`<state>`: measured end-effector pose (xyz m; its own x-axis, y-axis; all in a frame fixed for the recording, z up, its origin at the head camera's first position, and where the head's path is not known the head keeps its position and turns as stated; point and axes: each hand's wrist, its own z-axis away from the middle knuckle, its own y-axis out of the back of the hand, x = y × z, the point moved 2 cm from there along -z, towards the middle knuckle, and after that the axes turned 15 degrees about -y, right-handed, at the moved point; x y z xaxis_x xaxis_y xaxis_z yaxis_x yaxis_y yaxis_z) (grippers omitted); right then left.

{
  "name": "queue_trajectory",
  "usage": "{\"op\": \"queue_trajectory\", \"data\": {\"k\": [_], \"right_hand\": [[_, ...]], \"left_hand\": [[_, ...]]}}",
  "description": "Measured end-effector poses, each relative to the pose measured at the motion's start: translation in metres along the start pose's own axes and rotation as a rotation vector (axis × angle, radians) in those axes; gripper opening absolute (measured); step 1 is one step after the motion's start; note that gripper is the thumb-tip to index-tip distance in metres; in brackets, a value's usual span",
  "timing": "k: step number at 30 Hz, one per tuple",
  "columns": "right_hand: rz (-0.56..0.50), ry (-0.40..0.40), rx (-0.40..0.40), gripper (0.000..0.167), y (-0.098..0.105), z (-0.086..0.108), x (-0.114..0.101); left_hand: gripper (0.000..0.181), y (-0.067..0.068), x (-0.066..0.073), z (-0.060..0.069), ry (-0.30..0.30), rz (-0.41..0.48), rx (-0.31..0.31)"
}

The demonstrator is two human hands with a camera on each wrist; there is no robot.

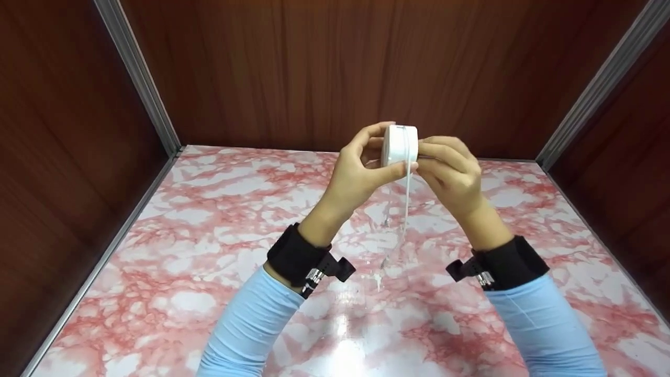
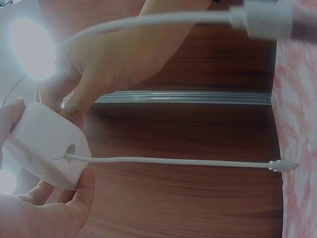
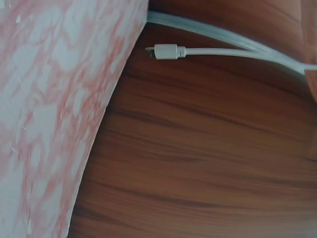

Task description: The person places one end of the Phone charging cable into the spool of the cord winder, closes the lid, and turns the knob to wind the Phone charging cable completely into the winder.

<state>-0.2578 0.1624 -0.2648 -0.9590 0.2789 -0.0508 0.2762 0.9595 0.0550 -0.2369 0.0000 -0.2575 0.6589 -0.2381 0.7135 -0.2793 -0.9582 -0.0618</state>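
A white rounded device [image 1: 400, 142] is held up above the table in the head view. My left hand [image 1: 356, 170] grips it from the left, thumb along its lower edge. At its right side, my right hand [image 1: 453, 170] has its fingers bent against the device; what they pinch is hidden. A white cable [image 1: 408, 193] hangs down from it. In the left wrist view the cable [image 2: 173, 161] comes out of a hole in the device [image 2: 47, 141], and a second, blurred connector [image 2: 267, 20] is close to the camera. One connector [image 3: 166, 51] shows in the right wrist view.
The table [image 1: 209, 251] has a red and white marbled top. Brown wood-grain panels [image 1: 324, 68] stand behind it and at both sides, with metal strips [image 1: 141, 73] at the corners. Black bands [image 1: 298, 256] with small cameras are round both wrists, over light blue sleeves.
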Motion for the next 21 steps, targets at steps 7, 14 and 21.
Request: {"op": "queue_trajectory", "data": {"k": [7,14,21], "right_hand": [[0.018,-0.063,-0.095,0.027,0.006,-0.004,0.002],[-0.115,-0.331,-0.247,0.011,0.012,-0.011,0.006],[-0.557,-0.796,-0.199,0.013,0.006,-0.01,0.004]], "left_hand": [[0.063,0.0,0.001,0.0,0.01,-0.007,-0.017],[0.063,0.001,0.001,-0.001,0.007,-0.034,-0.026],[0.063,-0.002,0.001,0.0,-0.012,-0.035,-0.018]]}}
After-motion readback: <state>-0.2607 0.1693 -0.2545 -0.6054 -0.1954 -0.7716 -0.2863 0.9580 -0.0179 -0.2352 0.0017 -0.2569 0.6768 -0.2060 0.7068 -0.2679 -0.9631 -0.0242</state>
